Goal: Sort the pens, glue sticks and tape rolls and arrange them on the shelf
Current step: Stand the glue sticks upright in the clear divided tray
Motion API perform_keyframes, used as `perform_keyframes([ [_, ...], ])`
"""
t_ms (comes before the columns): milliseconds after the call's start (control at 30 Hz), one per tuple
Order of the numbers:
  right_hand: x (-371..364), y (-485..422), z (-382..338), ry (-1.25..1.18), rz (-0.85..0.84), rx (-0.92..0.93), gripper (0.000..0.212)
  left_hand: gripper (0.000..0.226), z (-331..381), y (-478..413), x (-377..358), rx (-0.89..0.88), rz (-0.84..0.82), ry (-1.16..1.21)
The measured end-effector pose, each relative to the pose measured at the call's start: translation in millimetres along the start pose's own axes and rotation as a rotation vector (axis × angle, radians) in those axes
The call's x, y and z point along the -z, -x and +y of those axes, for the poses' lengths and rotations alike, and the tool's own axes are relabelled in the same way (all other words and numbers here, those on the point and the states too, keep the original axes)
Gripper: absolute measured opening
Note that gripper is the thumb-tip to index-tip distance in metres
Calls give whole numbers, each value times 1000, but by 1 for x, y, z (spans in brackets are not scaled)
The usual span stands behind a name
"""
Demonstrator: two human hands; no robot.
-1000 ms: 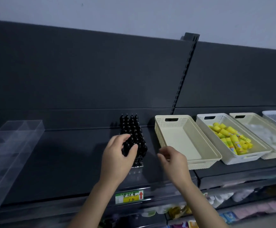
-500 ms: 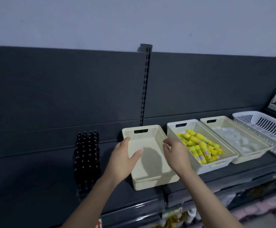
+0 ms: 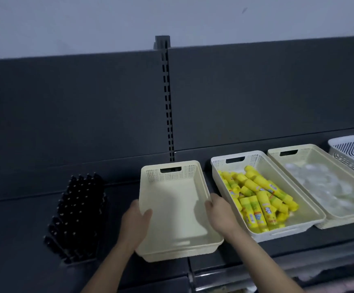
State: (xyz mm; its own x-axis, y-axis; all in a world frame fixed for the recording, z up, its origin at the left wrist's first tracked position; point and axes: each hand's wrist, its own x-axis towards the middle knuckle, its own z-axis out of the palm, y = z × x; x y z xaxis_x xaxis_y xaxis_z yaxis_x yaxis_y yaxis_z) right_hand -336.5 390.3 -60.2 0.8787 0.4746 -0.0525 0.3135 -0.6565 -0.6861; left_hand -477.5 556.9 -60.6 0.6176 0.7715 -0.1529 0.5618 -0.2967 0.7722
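An empty cream basket [image 3: 173,199] stands on the dark shelf [image 3: 19,240] in the middle of the head view. My left hand [image 3: 135,223] grips its left rim, thumb inside. My right hand [image 3: 221,212] grips its right rim. To the left, a clear holder packed with black pens [image 3: 77,216] stands upright. Right of the empty basket, a white basket [image 3: 220,163] holds several yellow glue sticks [image 3: 258,204]. Beyond it a cream basket [image 3: 277,152] holds clear tape rolls [image 3: 328,189].
A white slotted basket [image 3: 353,151] sits at the far right edge. A slotted metal upright [image 3: 167,102] runs up the dark back panel behind the baskets. Lower shelves with goods show dimly at the bottom right.
My hands left the black pens, moved right, and took hold of both side rims of the empty cream basket. The view swung right.
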Motion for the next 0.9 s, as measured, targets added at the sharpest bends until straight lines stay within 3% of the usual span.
perform_keyframes([
  [167,3,6,0,-83,42,46,34,15,4,5,-1,44,83,81],
  [533,60,79,-37,-186,250,196,20,21,38,73,43,-225,201,217],
  [900,139,189,8,-183,476,15,21,25,87,157,10,-386,-57,330],
])
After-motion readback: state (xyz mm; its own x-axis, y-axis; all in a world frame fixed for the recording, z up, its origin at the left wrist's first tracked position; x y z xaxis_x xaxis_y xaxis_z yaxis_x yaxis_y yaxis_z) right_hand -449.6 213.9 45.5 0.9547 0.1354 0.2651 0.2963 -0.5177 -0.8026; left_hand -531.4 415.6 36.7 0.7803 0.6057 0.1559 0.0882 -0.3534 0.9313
